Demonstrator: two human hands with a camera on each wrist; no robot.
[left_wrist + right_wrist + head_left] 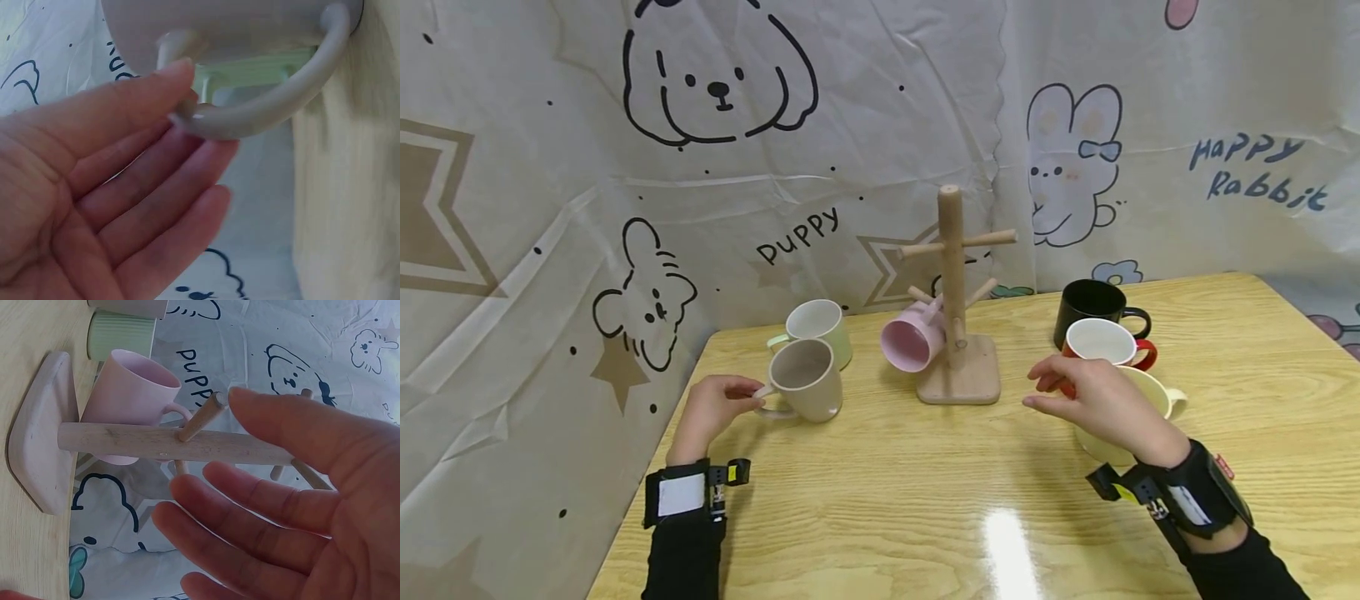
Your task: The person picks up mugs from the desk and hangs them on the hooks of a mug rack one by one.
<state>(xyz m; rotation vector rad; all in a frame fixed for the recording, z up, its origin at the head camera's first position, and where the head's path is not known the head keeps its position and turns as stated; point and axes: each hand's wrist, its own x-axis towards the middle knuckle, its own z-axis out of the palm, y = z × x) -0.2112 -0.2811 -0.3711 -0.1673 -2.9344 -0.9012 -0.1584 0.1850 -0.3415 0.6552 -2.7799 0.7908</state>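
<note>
At the left, my left hand (718,412) pinches the handle of a beige mug (816,392) between thumb and fingertips. The left wrist view shows the thumb at the upper part of this curved handle (269,112), the other fingers loosely bent below. My right hand (1101,400) hovers with relaxed, spread fingers, holding nothing, and overlaps a cream mug (1101,446) and a white mug with a red handle (1097,337). Between the hands stands a wooden mug rack (951,275) with several pegs. A pink mug (910,337) hangs sideways from a low peg on its left.
A light green mug (831,329) stands just behind the beige one. At the back right, a black mug (1086,308) is behind the white mug. The wooden table (880,500) meets a cartoon-printed cloth (880,125) along its back and left sides.
</note>
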